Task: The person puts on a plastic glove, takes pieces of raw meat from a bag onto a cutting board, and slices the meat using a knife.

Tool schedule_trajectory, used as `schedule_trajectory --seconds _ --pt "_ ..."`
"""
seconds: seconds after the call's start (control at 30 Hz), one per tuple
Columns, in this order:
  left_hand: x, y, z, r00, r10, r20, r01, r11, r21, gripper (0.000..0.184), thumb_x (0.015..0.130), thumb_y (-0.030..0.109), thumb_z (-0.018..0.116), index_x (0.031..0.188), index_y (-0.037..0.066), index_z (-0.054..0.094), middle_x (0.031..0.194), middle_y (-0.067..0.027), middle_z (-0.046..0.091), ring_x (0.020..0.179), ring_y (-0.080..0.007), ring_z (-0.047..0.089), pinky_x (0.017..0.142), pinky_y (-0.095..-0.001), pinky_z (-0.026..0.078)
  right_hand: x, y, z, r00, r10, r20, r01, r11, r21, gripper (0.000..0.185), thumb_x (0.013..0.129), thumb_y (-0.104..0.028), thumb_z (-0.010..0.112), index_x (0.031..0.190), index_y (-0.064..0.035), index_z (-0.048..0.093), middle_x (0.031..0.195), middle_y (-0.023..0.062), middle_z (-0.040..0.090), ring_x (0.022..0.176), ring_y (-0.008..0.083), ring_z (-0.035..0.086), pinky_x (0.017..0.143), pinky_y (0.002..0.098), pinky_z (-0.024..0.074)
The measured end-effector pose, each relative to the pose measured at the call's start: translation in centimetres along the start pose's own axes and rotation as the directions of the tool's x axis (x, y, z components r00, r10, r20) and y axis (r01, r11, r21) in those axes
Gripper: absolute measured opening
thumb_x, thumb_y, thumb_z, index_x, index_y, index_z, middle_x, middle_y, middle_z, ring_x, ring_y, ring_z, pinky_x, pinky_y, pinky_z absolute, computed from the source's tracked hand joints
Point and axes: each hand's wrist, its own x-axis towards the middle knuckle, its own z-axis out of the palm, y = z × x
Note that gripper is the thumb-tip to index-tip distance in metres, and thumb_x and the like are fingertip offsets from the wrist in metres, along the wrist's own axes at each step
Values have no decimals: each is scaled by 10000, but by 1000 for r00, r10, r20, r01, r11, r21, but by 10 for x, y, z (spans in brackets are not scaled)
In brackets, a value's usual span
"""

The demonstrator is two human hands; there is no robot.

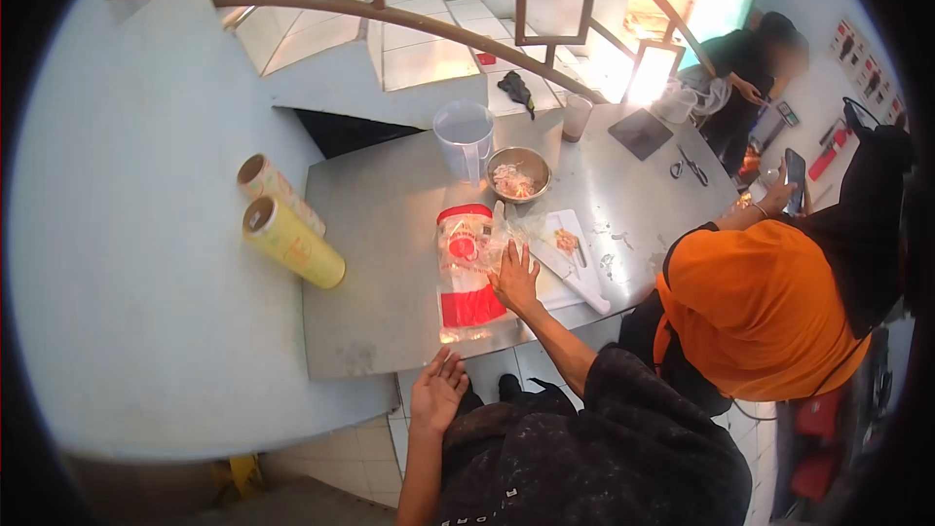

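My right hand (516,280) reaches over the steel table with fingers spread, touching a crumpled clear plastic bag (504,240). That bag lies partly over a red-and-white printed plastic packet (467,268). To the right of the hand is a white cutting board (582,263) bearing small pale food pieces (565,240) and a white-handled knife (575,282). A metal bowl (518,174) of pale pinkish food pieces stands just beyond the bag. My left hand (439,392) is off the table's near edge, palm up and open, holding nothing.
A clear measuring jug (464,136) stands by the bowl. Two wrap rolls (297,244) are at the left. Scissors (692,168), a dark flat panel (640,133) and a cup (577,118) sit farther back. Close on my right, a person in an orange head covering (760,312) holds a phone (795,178).
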Motion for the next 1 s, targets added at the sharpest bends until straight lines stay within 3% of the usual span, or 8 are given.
schedule_trajectory --seconds 0.17,0.3,0.5,0.6,0.7,0.8,0.9,1.0 --pt "95 33 47 975 -126 183 147 984 -101 393 1015 213 454 1372 51 473 1304 -124 566 1188 -231 560 1007 -389 472 -16 -36 -50 984 -64 -164 88 985 146 638 916 -321 601 1396 53 412 1549 199 292 1426 388 275 1067 545 278" --pt "156 43 57 958 -214 193 198 975 100 370 1017 260 471 1328 62 505 1264 -75 581 1113 -197 588 962 -323 487 -43 -81 -87 959 -104 -262 189 926 327 507 912 -255 615 1292 58 497 1514 197 364 1387 387 348 1061 492 297" --pt "180 46 74 946 -302 122 252 917 310 315 1024 327 494 1187 73 582 1073 -22 619 902 -100 591 760 -274 522 -66 -91 -80 966 27 -257 68 933 353 395 915 -230 614 1201 39 565 1477 160 427 1377 360 370 1064 488 300" --pt "225 41 18 662 -381 646 522 852 -32 370 1034 306 444 1305 63 506 1190 -90 606 1074 -205 606 901 -359 528 -62 -79 -83 975 46 -219 41 926 376 378 919 -229 609 1194 27 577 1463 159 442 1372 353 377 1064 481 303" --pt "221 33 38 904 -369 216 277 890 361 385 1035 312 447 1314 54 506 1194 -96 612 1075 -197 609 889 -355 541 -50 -66 -89 975 -1 -221 98 897 430 389 925 -228 604 1228 13 573 1455 142 456 1368 349 384 1062 470 308" --pt "208 32 85 937 -312 156 269 931 247 474 1037 394 412 1350 43 474 1261 -112 592 1125 -221 601 927 -356 536 -39 -55 -96 975 -100 -200 180 881 437 394 933 -215 594 1264 -5 567 1435 126 477 1361 337 394 1059 463 315" --pt "205 34 103 970 -166 175 89 920 382 614 1019 508 384 1440 61 385 1385 -152 507 1251 -243 526 1031 -399 475 -33 -50 -102 960 -212 -184 275 839 470 392 934 -196 594 1284 -23 566 1407 112 501 1353 316 408 1057 457 320" --pt "201 35 132 944 -128 304 107 991 84 769 966 660 326 1542 162 220 1535 -146 328 1373 -310 382 1090 -505 402 -26 -45 -110 942 -233 -241 327 798 506 380 898 -145 619 1257 -23 591 1304 114 567 1269 296 482 1008 428 368"
